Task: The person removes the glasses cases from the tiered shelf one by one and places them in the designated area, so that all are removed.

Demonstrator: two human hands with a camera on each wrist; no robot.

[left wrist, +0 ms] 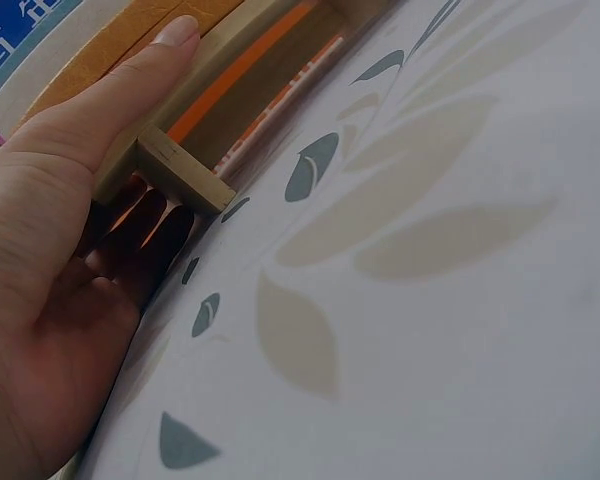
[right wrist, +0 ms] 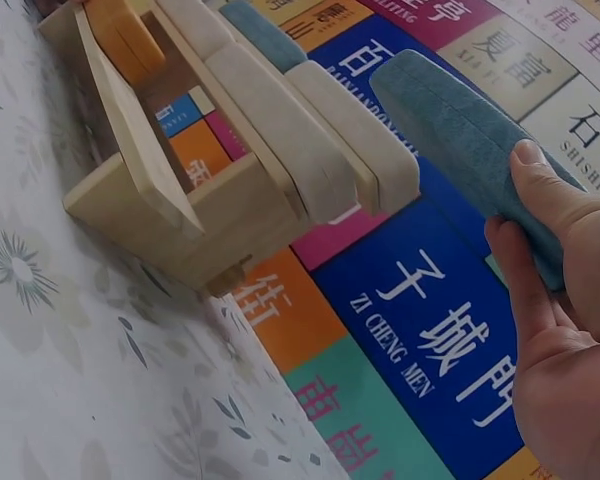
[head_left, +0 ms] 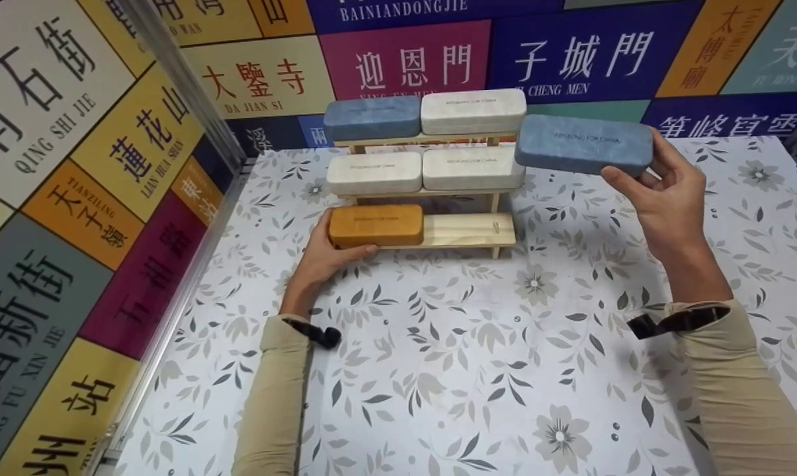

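A blue glasses case (head_left: 583,144) is held up by my right hand (head_left: 676,192), thumb on the near side and fingers at its right end. The right wrist view shows this case (right wrist: 460,130) raised off the table, apart from the tiered wooden stand (right wrist: 230,220). My left hand (head_left: 322,254) grips the lower left end of the stand (head_left: 471,228). Its thumb lies along the front edge by the orange glasses case (head_left: 376,225); in the left wrist view the other fingers (left wrist: 120,235) reach under the board beside a leg, partly in shadow.
On the middle tier sit two white cases, left (head_left: 374,173) and right (head_left: 472,169). The top tier bears another blue case (head_left: 372,118) and a white one (head_left: 473,111). A leaf-patterned cloth (head_left: 438,370) covers the table; sign-printed walls (head_left: 405,63) stand behind and left.
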